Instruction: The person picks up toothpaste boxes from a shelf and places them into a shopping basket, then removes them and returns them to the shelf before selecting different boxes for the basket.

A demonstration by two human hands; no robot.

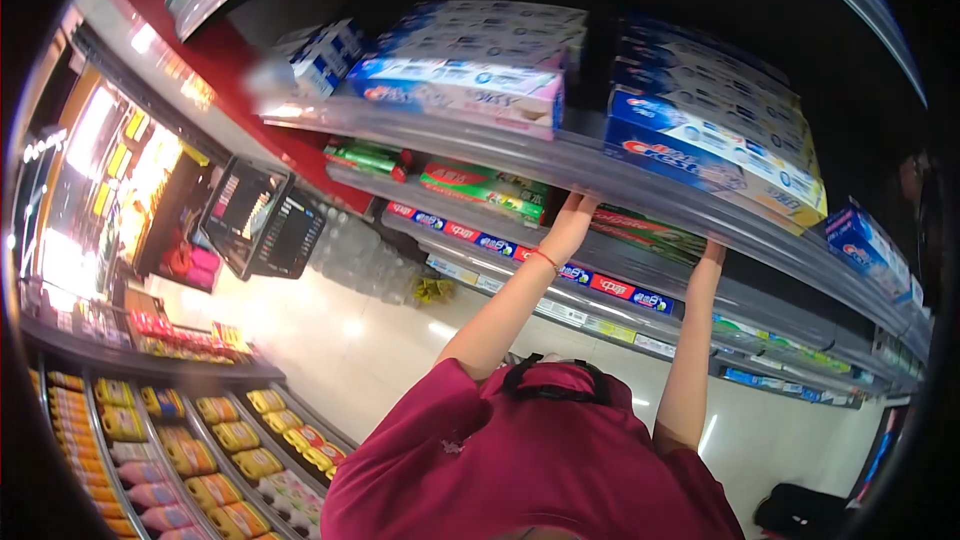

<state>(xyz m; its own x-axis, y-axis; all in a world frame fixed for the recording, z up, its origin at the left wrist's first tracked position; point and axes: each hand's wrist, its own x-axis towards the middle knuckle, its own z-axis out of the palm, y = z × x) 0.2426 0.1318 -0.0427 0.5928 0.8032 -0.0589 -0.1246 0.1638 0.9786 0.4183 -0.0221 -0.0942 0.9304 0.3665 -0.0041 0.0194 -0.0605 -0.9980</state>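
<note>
Both arms reach into the second shelf, beneath the front edge of the upper shelf (pixel 590 152). My left hand (pixel 574 212) is beside the left end of a red and green Colgate toothpaste box (pixel 645 230). Near that box's right end is my right hand (pixel 712 254). The upper shelf edge hides the fingers of both hands, so their grip does not show. Another green and red toothpaste box (pixel 480 188) lies left of my left hand. Above, on the upper shelf, stand rows of blue and white Crest toothpaste boxes (pixel 700 145).
Lower shelves carry a strip of red and blue labels (pixel 530 252). Black baskets (pixel 262 215) and clear plastic bottles (pixel 358 258) stand on the floor at left. A rack of yellow and pink packs (pixel 215 440) is at lower left. A black item (pixel 805 512) lies at lower right.
</note>
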